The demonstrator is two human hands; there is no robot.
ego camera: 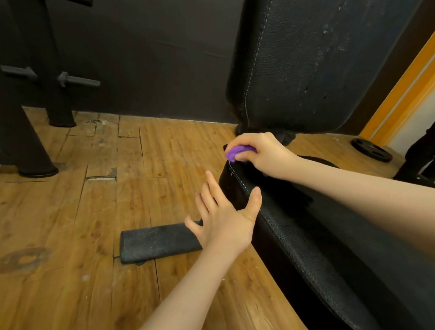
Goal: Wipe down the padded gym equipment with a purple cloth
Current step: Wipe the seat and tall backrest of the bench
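A black padded bench seat [350, 253] with white stitching runs from the lower right toward the middle. Its upright black back pad [314, 51] rises behind it, scuffed in places. My right hand [260, 152] grips a bunched purple cloth [236, 152] at the far left corner of the seat, just below the back pad. My left hand [226, 216] is spread with straight fingers beside the seat's left edge, its thumb against the stitched seam; it holds nothing.
Worn wooden floor [72, 230] spreads to the left. A flat dark pad [157, 242] lies on it near my left hand. Black machine legs [24, 129] stand at the back left. A weight plate [371, 148] and another frame [434, 156] sit at right.
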